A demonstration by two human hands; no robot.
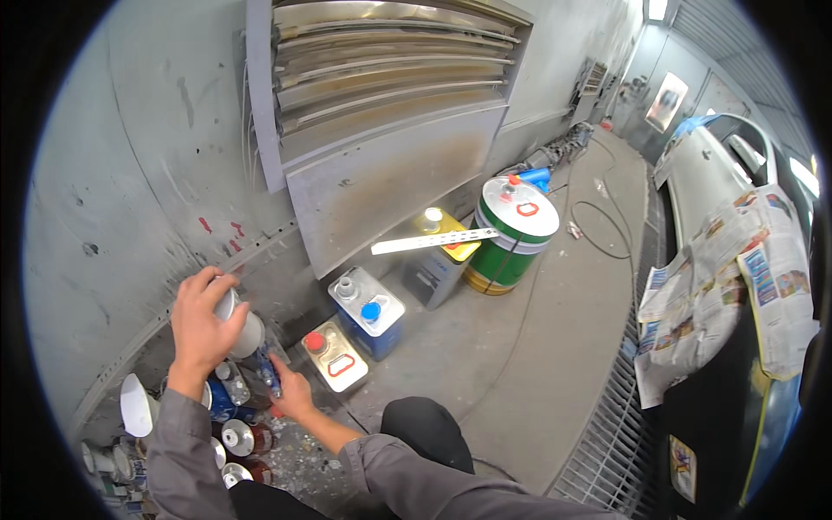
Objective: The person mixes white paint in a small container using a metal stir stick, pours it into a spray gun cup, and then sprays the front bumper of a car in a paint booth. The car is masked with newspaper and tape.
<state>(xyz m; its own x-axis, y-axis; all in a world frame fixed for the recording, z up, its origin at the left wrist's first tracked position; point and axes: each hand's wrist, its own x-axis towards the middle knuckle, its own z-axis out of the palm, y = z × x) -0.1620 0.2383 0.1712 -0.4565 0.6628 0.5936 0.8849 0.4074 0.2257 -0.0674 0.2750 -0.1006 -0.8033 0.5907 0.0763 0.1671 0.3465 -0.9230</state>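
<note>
My left hand (204, 321) is closed around a white cup (245, 334) at the lower left. My right hand (288, 390) grips a blue-and-silver spray gun (265, 368) just below the cup, partly hidden by my fingers. Below and beside my hands stand several paint cans (238, 438) and an upright white container (135, 407). To the right of my hands are a square metal can with a red cap (347, 368) and a blue can with a blue cap (373, 334).
A grey can (425, 282) with a white strip (394, 245) across it stands beside a green-and-white drum (507, 256). A louvred wall vent (390, 78) is above. A hose (602, 256) lies along the floor. A car (706, 186) partly covered with newspaper stands right, beside floor grating (607, 442).
</note>
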